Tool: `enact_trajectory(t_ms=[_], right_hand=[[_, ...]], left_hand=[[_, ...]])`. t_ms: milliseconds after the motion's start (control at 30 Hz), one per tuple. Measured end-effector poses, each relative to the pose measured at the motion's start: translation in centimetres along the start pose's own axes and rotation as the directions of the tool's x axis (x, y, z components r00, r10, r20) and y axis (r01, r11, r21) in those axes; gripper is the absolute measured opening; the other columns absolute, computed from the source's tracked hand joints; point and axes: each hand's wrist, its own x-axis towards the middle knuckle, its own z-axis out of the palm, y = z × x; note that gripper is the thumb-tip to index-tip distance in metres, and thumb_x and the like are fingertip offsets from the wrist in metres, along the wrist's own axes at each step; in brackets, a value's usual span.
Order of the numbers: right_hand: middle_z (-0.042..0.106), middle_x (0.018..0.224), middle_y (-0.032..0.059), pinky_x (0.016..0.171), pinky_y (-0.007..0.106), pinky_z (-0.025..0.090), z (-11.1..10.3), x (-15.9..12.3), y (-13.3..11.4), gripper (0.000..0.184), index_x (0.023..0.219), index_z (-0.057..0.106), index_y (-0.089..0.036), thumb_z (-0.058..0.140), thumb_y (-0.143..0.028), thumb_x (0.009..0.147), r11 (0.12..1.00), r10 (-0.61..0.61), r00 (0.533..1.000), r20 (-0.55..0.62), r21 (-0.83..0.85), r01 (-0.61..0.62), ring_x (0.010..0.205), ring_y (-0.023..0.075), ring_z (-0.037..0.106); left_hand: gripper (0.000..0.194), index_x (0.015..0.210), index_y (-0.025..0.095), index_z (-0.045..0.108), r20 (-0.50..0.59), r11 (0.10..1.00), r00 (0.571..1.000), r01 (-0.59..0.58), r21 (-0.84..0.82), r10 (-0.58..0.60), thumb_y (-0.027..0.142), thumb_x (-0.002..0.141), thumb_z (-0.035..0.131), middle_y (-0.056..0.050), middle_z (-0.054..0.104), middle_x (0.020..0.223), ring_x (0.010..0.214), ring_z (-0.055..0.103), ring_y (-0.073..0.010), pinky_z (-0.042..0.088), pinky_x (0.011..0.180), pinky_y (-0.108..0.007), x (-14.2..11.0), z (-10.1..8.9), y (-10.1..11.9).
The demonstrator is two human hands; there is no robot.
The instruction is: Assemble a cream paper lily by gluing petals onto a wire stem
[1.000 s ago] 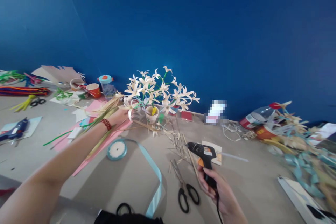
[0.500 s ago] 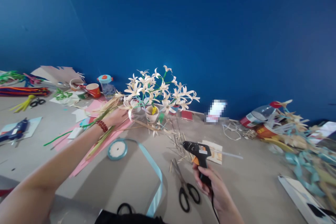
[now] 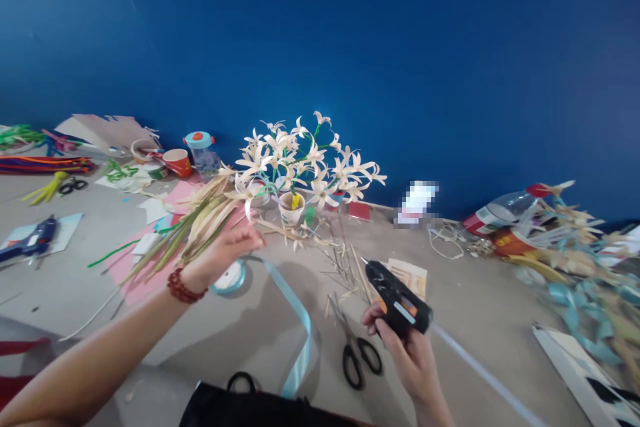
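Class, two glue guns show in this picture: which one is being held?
The black glue gun, held in the right hand. The other, a blue glue gun, lies unheld at the far left, over a pale blue card.

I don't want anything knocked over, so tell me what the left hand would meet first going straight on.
The left hand would probably meet the tan strip in front of the flower cup, then the cup; depth is unclear, so it may pass above the strip.
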Motion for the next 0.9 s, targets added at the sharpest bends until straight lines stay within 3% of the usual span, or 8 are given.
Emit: enact_trajectory(t_ms=[133,233,333,400,500,633,900], right_hand=[[0.064,0.067,0.0051,0.054,0.028,0.051,0.9,-0.2,0.3,0.026,0.077,0.064,-0.017,0.060,-0.039,0.089,0.998,-0.018,0.991,-0.132,-0.054,0.011,0.055,0.0167,0.058],[0.066,0.067,0.0062,0.054,0.027,0.051,1.2,-0.5,-0.2,0.030,0.076,0.068,-0.016,0.057,-0.039,0.090,0.994,-0.031,0.994,-0.107,-0.107,0.020,0.056,0.0171,0.060],[0.068,0.077,0.0079,0.063,0.030,0.053,1.1,-0.8,-1.2,0.025,0.088,0.073,-0.017,0.057,-0.037,0.090,0.992,-0.075,0.996,-0.045,-0.110,0.069,0.066,0.0194,0.063],[0.068,0.081,0.0082,0.063,0.030,0.053,1.1,-0.9,-1.8,0.023,0.089,0.072,-0.018,0.058,-0.036,0.089,0.999,-0.030,0.999,0.025,-0.031,0.031,0.068,0.0197,0.063],[0.064,0.067,0.0057,0.060,0.031,0.050,1.7,-1.2,-2.1,0.027,0.072,0.067,-0.018,0.058,-0.036,0.091,0.998,0.061,0.993,0.104,0.023,-0.064,0.061,0.0185,0.059],[0.061,0.062,0.0046,0.059,0.031,0.049,2.9,-1.7,-2.0,0.031,0.064,0.063,-0.020,0.060,-0.040,0.088,0.993,0.044,0.993,0.110,-0.113,-0.031,0.060,0.0194,0.058],[0.064,0.065,0.0032,0.057,0.028,0.049,3.7,-1.9,-3.0,0.019,0.074,0.063,-0.023,0.056,-0.033,0.088,0.949,-0.038,0.994,0.106,-0.307,0.069,0.061,0.0199,0.061]], left_hand=[[0.011,0.077,0.018,0.066,0.141,0.933,0.982,0.164,-0.319,-0.124,0.027,0.084,0.068,-0.006,0.068,0.095,0.093,0.060,-0.0177,0.043,0.088,-0.031,-3.0,5.9,-0.7],[0.009,0.077,0.017,0.066,0.164,0.869,0.977,0.195,-0.454,-0.134,0.023,0.084,0.068,-0.006,0.068,0.093,0.094,0.060,-0.0171,0.043,0.087,-0.029,-3.9,9.0,-0.6],[0.009,0.077,0.017,0.065,0.123,0.858,0.988,0.143,-0.494,-0.094,0.022,0.084,0.068,-0.005,0.066,0.088,0.089,0.059,-0.0158,0.043,0.085,-0.028,-4.2,11.0,-0.5],[0.010,0.076,0.017,0.065,0.093,0.869,0.993,0.107,-0.483,-0.071,0.022,0.084,0.068,-0.005,0.066,0.086,0.087,0.059,-0.0156,0.043,0.084,-0.028,-4.2,11.9,-0.6],[0.011,0.076,0.017,0.064,0.033,0.882,0.998,0.062,-0.467,-0.053,0.023,0.083,0.070,-0.004,0.064,0.084,0.090,0.061,-0.0176,0.043,0.087,-0.030,-4.1,13.0,-0.9],[0.013,0.075,0.018,0.064,-0.032,0.907,0.999,0.025,-0.421,-0.042,0.026,0.082,0.070,-0.003,0.066,0.085,0.088,0.060,-0.0174,0.043,0.085,-0.029,-3.9,13.8,-1.1],[0.012,0.074,0.018,0.064,-0.054,0.915,0.999,-0.012,-0.404,-0.010,0.024,0.084,0.068,-0.003,0.068,0.085,0.086,0.060,-0.0162,0.043,0.083,-0.027,-4.1,14.1,-0.8]])
